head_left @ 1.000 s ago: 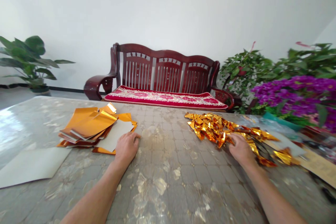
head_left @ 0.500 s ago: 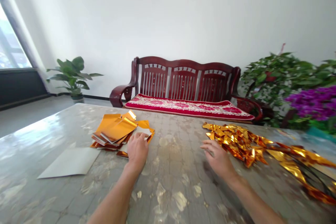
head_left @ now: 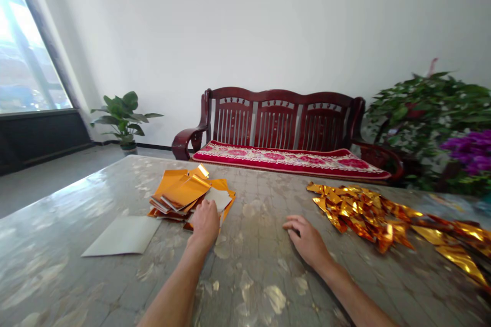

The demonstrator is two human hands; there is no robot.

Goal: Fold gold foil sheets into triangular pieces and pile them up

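Observation:
My left hand (head_left: 206,220) is curled at the near right edge of a messy stack of shiny gold foil paper (head_left: 182,190). Its bent fingers close on a sheet of foil paper whose pale back (head_left: 218,197) faces up; the fingertips are partly hidden. My right hand (head_left: 305,239) is low over the table, fingers loosely stretched and nothing in it. Farther right lies a heap of folded gold foil pieces (head_left: 360,212), apart from that hand. A plain pale sheet (head_left: 121,236) rests flat left of the stack.
The table (head_left: 245,265) has a glossy patterned cover. Behind it stands a dark red wooden bench (head_left: 276,117) with a red floral seat cover (head_left: 284,157). Potted plants (head_left: 125,117) and purple flowers (head_left: 470,150) flank it. More gold strips (head_left: 456,255) and clear plastic (head_left: 450,204) lie at right.
My right hand has moved left, away from the gold foil heap. My left hand stays at the paper stack. The view has tilted up and shifted left.

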